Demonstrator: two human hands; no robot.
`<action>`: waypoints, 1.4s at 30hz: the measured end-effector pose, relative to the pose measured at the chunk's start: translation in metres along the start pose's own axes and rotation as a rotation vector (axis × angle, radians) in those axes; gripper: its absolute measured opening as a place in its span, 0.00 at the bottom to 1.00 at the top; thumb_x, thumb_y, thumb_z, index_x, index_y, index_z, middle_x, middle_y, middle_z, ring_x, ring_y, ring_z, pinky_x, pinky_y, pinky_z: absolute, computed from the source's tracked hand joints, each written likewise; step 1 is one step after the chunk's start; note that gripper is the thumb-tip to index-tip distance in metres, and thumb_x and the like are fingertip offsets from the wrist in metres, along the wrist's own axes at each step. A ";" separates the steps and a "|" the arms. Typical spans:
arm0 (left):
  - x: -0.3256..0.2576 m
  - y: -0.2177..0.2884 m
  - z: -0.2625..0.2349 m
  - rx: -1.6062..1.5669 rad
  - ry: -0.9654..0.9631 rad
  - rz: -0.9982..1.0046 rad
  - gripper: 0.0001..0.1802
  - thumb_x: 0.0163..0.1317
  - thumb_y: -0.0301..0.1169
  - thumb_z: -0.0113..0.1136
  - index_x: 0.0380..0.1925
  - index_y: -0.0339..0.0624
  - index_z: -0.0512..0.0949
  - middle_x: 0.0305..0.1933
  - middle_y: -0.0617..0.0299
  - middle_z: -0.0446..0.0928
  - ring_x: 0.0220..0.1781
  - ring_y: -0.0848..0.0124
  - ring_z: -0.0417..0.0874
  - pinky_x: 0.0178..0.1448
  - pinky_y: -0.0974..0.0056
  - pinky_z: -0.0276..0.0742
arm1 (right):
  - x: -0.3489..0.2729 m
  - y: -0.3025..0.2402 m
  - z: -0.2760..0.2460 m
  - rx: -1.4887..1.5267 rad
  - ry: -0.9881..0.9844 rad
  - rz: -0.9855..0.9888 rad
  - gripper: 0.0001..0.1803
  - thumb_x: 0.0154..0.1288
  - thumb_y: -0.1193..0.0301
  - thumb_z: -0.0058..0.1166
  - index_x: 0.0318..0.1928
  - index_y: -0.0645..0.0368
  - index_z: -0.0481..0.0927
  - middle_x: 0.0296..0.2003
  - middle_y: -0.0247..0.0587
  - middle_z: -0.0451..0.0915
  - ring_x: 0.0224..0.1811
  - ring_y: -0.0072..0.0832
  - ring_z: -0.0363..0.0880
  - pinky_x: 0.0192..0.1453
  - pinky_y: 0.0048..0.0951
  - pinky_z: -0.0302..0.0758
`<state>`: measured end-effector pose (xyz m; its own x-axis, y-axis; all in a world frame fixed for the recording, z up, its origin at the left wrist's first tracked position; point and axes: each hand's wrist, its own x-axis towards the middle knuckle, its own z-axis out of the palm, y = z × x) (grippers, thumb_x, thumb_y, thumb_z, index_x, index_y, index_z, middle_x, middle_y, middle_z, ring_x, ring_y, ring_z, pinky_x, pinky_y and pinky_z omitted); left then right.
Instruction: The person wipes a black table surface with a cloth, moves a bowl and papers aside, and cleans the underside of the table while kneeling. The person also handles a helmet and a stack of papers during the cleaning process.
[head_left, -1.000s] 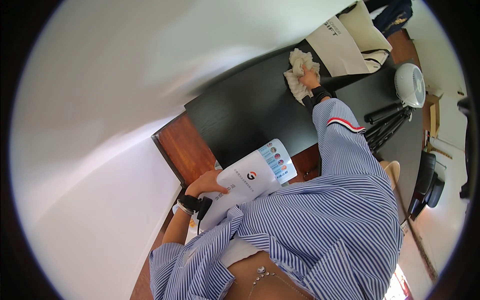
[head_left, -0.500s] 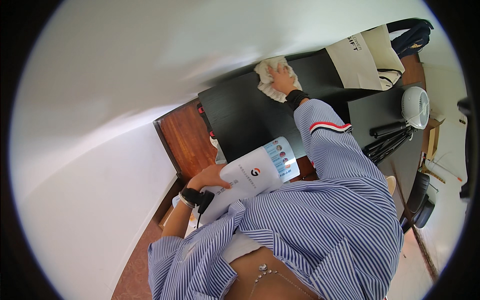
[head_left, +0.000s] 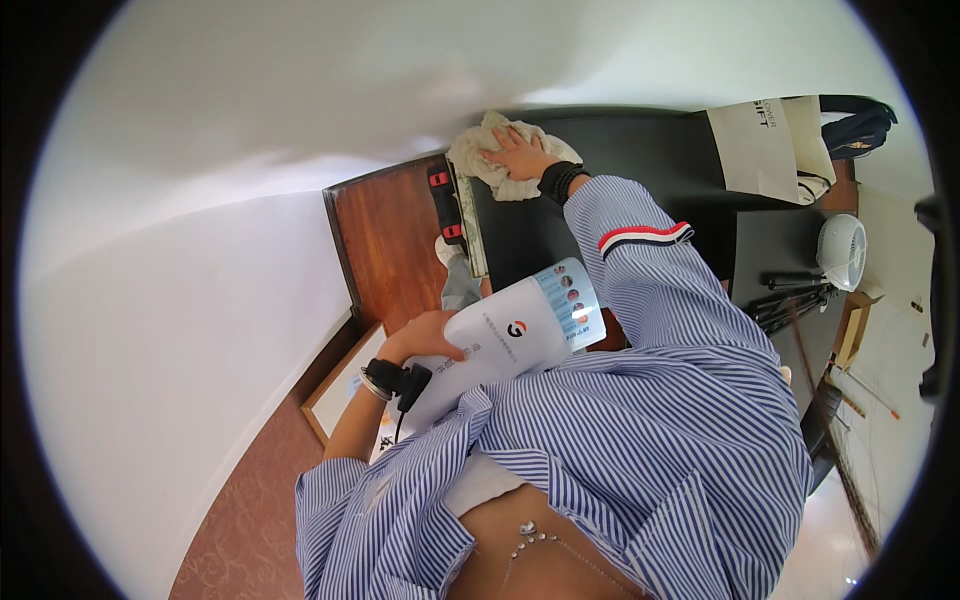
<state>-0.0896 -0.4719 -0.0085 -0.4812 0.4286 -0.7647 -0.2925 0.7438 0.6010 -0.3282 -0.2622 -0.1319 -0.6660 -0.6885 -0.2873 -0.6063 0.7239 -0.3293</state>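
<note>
My right hand [head_left: 522,158] bears down on a crumpled cream cloth [head_left: 490,180], its fingers spread over the folds and holding it. The cloth lies at the far left corner of a black tabletop [head_left: 620,150] and overlaps its left edge. Closer to my body, my left hand [head_left: 428,335] is closed round a stack of papers, with its thumb on top. The top one is a white envelope-like folder [head_left: 500,330] with a small red and black mark. A light blue sheet with small photos [head_left: 572,300] sticks out at its right end.
A pale wall [head_left: 300,90] borders the tabletop's far side. Left of it stands a reddish-brown wooden surface [head_left: 385,230], with a black and red item [head_left: 446,205] between. On the right are a cream bag [head_left: 765,150], a white fan [head_left: 842,250] and a folded black tripod [head_left: 795,300].
My right hand has slid the cloth left to the tabletop's edge. The view has shifted, showing more of the wooden surface. My left hand still holds the papers.
</note>
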 end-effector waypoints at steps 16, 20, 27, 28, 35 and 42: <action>0.022 0.006 -0.023 0.045 -0.130 0.046 0.34 0.28 0.43 0.67 0.41 0.44 0.74 0.36 0.54 0.77 0.39 0.60 0.78 0.44 0.63 0.71 | -0.078 0.001 0.061 0.085 -0.188 -0.300 0.34 0.44 0.80 0.52 0.50 0.25 0.70 0.65 0.28 0.45 0.68 0.33 0.38 0.65 0.54 0.35; 0.027 -0.001 -0.021 0.048 -0.142 0.013 0.33 0.28 0.43 0.66 0.41 0.44 0.74 0.37 0.53 0.77 0.40 0.60 0.78 0.45 0.63 0.70 | -0.093 0.002 0.077 0.122 -0.221 -0.324 0.35 0.42 0.82 0.53 0.49 0.25 0.71 0.65 0.28 0.46 0.68 0.33 0.39 0.66 0.52 0.32; 0.037 0.002 -0.026 0.086 -0.216 0.014 0.33 0.29 0.42 0.66 0.41 0.45 0.74 0.37 0.54 0.77 0.40 0.60 0.77 0.45 0.62 0.70 | -0.122 0.000 0.097 0.202 -0.226 -0.261 0.35 0.41 0.82 0.51 0.48 0.26 0.72 0.64 0.26 0.47 0.68 0.31 0.39 0.66 0.51 0.30; 0.039 0.003 -0.026 0.076 -0.233 0.010 0.33 0.29 0.43 0.66 0.41 0.45 0.74 0.37 0.55 0.77 0.40 0.60 0.77 0.45 0.62 0.70 | -0.126 0.000 0.100 0.205 -0.245 -0.242 0.35 0.41 0.82 0.51 0.48 0.26 0.73 0.64 0.26 0.47 0.68 0.31 0.39 0.67 0.51 0.30; 0.045 -0.004 -0.024 0.015 -0.268 -0.004 0.33 0.29 0.42 0.66 0.41 0.44 0.74 0.37 0.55 0.77 0.39 0.62 0.78 0.45 0.63 0.70 | -0.149 0.005 0.122 0.310 -0.098 -0.131 0.35 0.41 0.83 0.51 0.48 0.28 0.73 0.63 0.25 0.50 0.67 0.30 0.42 0.66 0.51 0.35; 0.046 -0.004 -0.018 0.036 -0.244 0.024 0.33 0.29 0.41 0.67 0.41 0.41 0.74 0.36 0.53 0.77 0.39 0.61 0.78 0.44 0.64 0.70 | -0.201 0.039 0.129 0.363 -0.066 0.120 0.35 0.39 0.82 0.52 0.49 0.32 0.73 0.63 0.28 0.51 0.66 0.34 0.44 0.65 0.54 0.37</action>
<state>-0.1256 -0.4649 -0.0416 -0.2725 0.5546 -0.7862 -0.2513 0.7478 0.6145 -0.1622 -0.1015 -0.2030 -0.6860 -0.6102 -0.3964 -0.3246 0.7442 -0.5837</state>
